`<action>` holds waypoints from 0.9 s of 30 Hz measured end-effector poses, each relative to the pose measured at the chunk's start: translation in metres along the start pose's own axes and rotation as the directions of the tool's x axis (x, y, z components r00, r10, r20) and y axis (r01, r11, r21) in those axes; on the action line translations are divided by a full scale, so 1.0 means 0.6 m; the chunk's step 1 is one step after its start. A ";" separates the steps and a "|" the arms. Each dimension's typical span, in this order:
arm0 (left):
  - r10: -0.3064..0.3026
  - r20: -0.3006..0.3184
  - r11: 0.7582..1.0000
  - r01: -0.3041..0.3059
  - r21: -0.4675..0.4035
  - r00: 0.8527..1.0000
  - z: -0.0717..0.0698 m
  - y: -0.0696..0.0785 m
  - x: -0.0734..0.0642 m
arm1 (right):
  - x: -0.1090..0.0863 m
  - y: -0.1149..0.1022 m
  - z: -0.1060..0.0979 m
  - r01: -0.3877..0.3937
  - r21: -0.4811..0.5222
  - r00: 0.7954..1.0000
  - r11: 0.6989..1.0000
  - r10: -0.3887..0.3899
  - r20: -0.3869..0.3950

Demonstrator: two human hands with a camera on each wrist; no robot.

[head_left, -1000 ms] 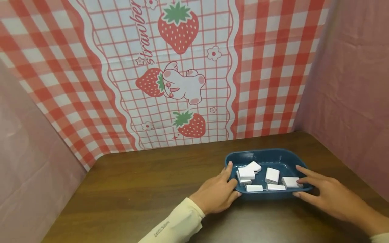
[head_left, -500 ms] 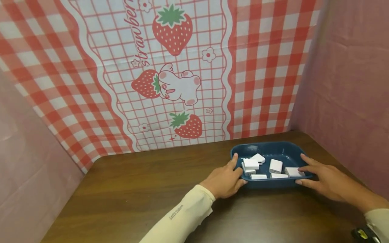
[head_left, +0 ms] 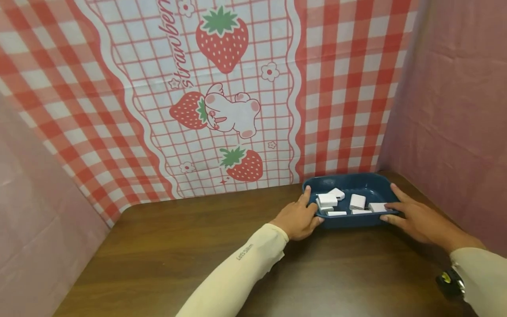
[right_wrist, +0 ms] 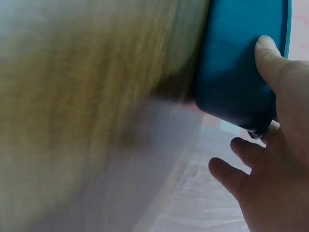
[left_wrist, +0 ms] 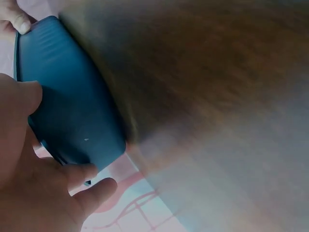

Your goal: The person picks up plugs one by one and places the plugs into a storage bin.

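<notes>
A blue rectangular tray [head_left: 344, 220] stands at the back right of the table, holding several white charger plugs [head_left: 358, 202]. My left hand [head_left: 297, 218] grips its left end, thumb against the front wall and fingers over the rim. At the right end my right hand [head_left: 420, 218] grips the rim the same way, one finger touching a white plug [head_left: 378, 207]. Seen from the left wrist, the thumb presses on the outer wall of the tray [left_wrist: 72, 106]. The right wrist view has the other thumb on the tray's wall [right_wrist: 236, 63].
The brown wooden table [head_left: 190, 255] spreads to the left and in front of the tray. A red checked strawberry cloth [head_left: 222, 110] hangs behind it. Pink cloths [head_left: 455, 123] hang at both sides. A dark watch [head_left: 450, 281] is on the right wrist.
Both hands have moved the tray away from the person, toward the back edge of the table. The plugs have gone along inside it.
</notes>
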State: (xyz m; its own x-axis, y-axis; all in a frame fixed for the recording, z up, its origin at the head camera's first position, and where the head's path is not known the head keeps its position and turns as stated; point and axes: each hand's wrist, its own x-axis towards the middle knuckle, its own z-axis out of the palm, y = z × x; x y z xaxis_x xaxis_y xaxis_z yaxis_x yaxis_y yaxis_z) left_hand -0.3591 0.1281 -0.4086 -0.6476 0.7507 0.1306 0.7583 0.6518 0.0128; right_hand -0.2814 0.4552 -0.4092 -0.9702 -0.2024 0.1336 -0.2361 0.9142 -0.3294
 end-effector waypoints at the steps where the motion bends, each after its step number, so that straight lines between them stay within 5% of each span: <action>1: -0.005 0.007 1.000 0.005 -0.018 1.000 -0.002 -0.001 0.004 | 0.004 0.001 -0.002 -0.001 -0.007 1.000 1.000 0.001 0.002; 15: -0.042 0.053 0.998 0.044 -0.045 0.998 -0.005 -0.021 0.050 | 0.028 0.018 0.002 -0.046 0.025 0.998 0.999 0.047 -0.033; 27: -0.038 0.028 0.989 0.041 -0.141 0.999 0.013 -0.039 0.052 | 0.038 0.014 0.002 -0.048 0.026 0.997 0.998 0.050 -0.063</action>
State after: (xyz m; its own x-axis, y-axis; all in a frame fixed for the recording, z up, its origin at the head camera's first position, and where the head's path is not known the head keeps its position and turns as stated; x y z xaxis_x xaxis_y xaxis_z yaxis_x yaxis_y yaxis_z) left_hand -0.3974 0.1369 -0.4127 -0.6775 0.7283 0.1026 0.7340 0.6606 0.1574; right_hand -0.3054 0.4577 -0.4104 -0.9753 -0.1342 0.1752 -0.1903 0.9135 -0.3596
